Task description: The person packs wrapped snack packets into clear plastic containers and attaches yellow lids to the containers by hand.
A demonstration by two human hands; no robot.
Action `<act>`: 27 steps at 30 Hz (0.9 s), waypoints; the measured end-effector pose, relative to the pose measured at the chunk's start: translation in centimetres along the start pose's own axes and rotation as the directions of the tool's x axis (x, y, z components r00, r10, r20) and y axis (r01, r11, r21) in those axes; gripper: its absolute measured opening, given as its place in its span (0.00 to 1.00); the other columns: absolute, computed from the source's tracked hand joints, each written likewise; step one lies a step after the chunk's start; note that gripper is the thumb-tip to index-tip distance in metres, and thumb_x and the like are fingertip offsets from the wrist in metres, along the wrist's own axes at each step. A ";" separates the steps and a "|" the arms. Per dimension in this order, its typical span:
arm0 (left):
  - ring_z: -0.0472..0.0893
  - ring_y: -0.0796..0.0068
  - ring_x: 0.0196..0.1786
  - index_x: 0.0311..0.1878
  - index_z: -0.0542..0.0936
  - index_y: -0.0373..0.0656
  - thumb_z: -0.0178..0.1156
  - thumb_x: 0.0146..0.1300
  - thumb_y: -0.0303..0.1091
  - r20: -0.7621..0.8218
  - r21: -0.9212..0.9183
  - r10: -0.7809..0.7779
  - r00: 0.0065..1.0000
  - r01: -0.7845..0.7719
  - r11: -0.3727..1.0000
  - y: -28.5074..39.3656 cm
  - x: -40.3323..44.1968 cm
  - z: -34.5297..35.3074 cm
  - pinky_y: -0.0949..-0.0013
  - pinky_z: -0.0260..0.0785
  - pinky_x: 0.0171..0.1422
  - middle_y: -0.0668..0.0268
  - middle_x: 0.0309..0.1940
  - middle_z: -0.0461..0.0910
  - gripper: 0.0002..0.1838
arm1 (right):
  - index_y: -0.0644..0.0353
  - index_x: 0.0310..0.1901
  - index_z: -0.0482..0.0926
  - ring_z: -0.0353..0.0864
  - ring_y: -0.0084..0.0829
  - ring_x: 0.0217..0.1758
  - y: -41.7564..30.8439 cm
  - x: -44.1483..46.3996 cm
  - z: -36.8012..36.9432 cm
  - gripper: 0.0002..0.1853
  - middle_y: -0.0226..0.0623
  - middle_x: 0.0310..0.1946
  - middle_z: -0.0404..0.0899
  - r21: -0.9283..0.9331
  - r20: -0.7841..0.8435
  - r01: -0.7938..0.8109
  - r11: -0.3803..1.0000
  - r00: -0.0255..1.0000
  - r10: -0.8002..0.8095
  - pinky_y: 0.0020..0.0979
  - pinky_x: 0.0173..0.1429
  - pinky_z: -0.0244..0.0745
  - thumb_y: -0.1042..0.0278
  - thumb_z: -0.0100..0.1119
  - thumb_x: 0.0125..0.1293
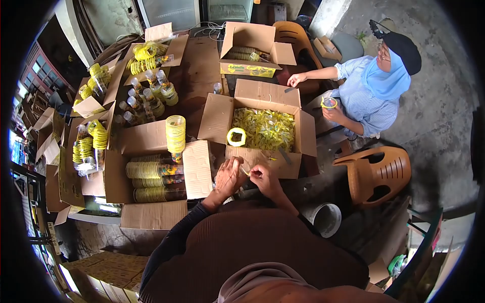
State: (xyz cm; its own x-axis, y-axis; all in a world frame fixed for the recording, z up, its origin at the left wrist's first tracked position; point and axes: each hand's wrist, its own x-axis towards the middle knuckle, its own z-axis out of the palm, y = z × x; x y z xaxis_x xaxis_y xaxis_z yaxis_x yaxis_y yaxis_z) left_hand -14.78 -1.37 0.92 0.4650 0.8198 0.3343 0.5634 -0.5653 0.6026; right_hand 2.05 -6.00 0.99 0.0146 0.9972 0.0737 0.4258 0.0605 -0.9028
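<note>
My left hand [230, 177] is closed, its fingers bent in front of the near flap of a cardboard box. Close by on the right, my right hand [266, 181] pinches, fingertips together. A thin pale strip [245, 171] shows between the two hands; its kind is too small to tell. What my left fingers grip is hidden. Just beyond them, the open cardboard box [268, 93] holds many small yellow packets [265, 129]. A yellow-rimmed ring or cup [236, 137] sits at its left inner corner. A stack of yellow-rimmed cups [176, 132] stands to the left.
An open box [154, 209] with rows of stacked cups lies at left. More clear cups [146, 101] stand behind it. Across the table, a co-worker [371, 96] holds a yellow-rimmed cup [329, 103]. An orange chair [376, 171] and a bucket [326, 220] are at right.
</note>
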 end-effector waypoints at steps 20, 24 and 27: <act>0.77 0.47 0.50 0.57 0.59 0.34 0.72 0.43 0.25 -0.146 -0.406 -0.060 0.987 -0.004 0.914 0.6 1.4 -0.3 0.56 0.70 0.55 0.47 0.49 0.74 0.39 | 0.63 0.40 0.79 0.81 0.28 0.33 2.1 2.0 -5.3 0.06 0.37 0.33 0.80 -0.030 -0.370 0.034 0.999 0.928 -0.043 0.28 0.40 0.76 0.78 0.60 0.61; 0.77 0.59 0.56 0.56 0.57 0.41 0.73 0.49 0.26 -0.040 -0.591 -0.170 0.985 0.113 0.799 1.1 1.5 -0.5 0.61 0.70 0.60 0.52 0.50 0.75 0.37 | 0.64 0.48 0.76 0.80 0.27 0.43 1.4 1.5 -3.6 0.14 0.37 0.41 0.78 0.110 -0.110 0.081 0.991 0.992 -0.069 0.29 0.48 0.77 0.77 0.62 0.61; 0.76 0.64 0.56 0.56 0.57 0.41 0.73 0.52 0.28 -0.003 -0.653 -0.212 0.977 0.158 0.740 0.3 1.2 -0.4 0.62 0.70 0.61 0.54 0.51 0.74 0.37 | 0.64 0.54 0.74 0.79 0.30 0.49 0.8 0.8 -1.6 0.20 0.39 0.47 0.76 0.331 0.078 -0.039 0.943 0.997 0.014 0.31 0.51 0.77 0.74 0.65 0.61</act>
State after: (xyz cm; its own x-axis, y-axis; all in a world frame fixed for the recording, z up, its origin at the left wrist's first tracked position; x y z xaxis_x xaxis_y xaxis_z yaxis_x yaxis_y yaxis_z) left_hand -14.32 -0.57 1.75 0.3329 0.9212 0.2014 0.0446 -0.2287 0.9725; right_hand 3.83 -5.20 1.03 -0.0497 0.9984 0.0278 0.1013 0.0327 -0.9943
